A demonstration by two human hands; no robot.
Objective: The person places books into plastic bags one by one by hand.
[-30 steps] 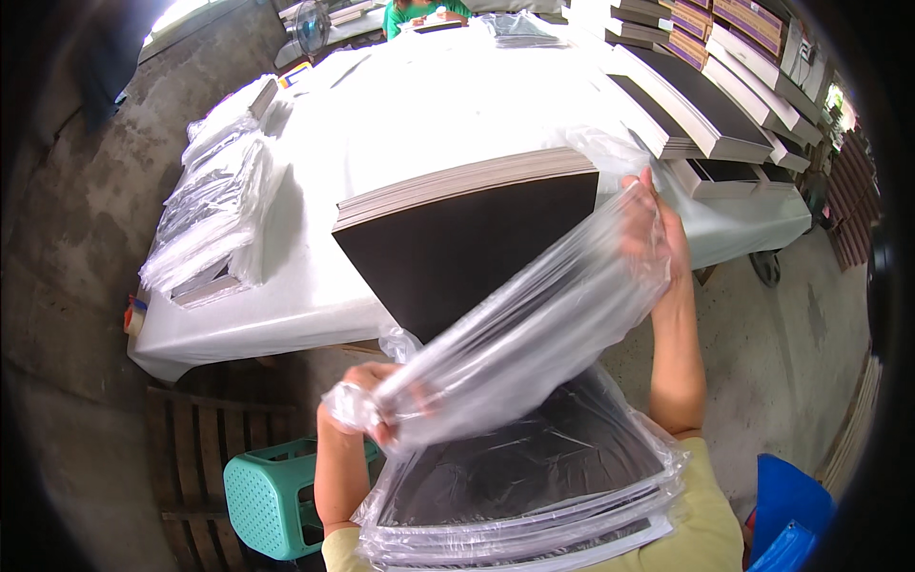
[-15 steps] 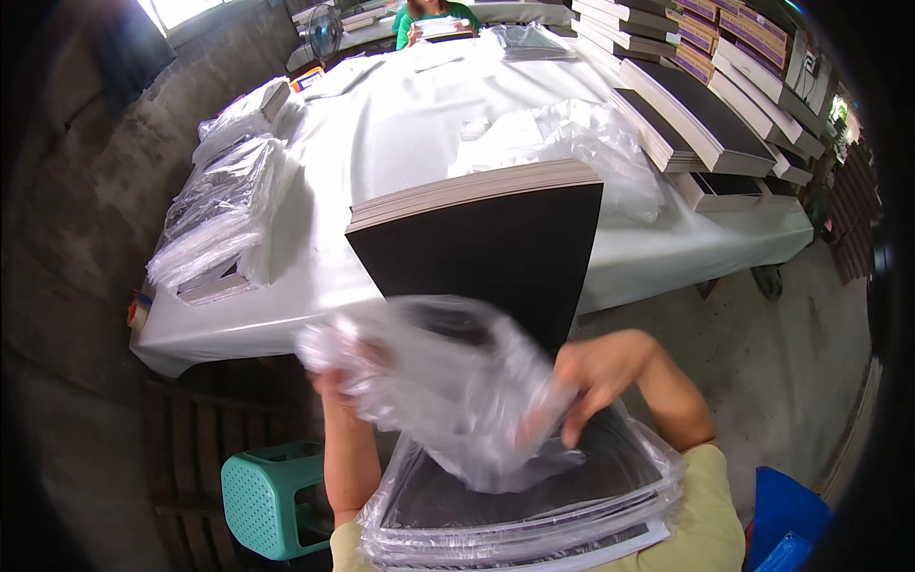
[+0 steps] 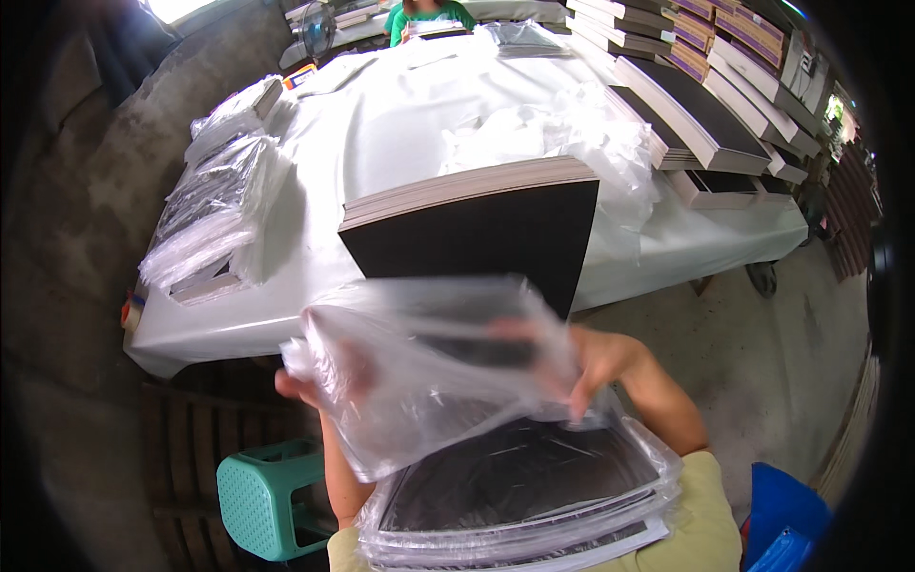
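A clear plastic bag [image 3: 424, 419] is spread between my two hands above my lap. My left hand [image 3: 303, 387] grips its left side, fingers partly veiled by the film. On the other side my right hand [image 3: 600, 366] is closed on the bag's edge, with some fingers showing blurred through the plastic. Just beyond, a thick stack of black boards [image 3: 467, 234] with pale edges leans at the table's near edge. Below the bag, several plastic-wrapped black boards [image 3: 524, 481] lie piled against my body.
On the white-covered table [image 3: 372, 124], wrapped packs [image 3: 210, 205] are heaped at left and loose plastic bags [image 3: 572, 133] lie mid-right. Black board stacks [image 3: 705, 110] fill the right side. A green stool [image 3: 257, 500] stands at lower left. Another person [image 3: 429, 19] sits at the far end.
The plastic bag has gone from crumpled to stretched wide and flatter between my hands. My left hand has moved slightly left and down; the wrapped pile stays in place.
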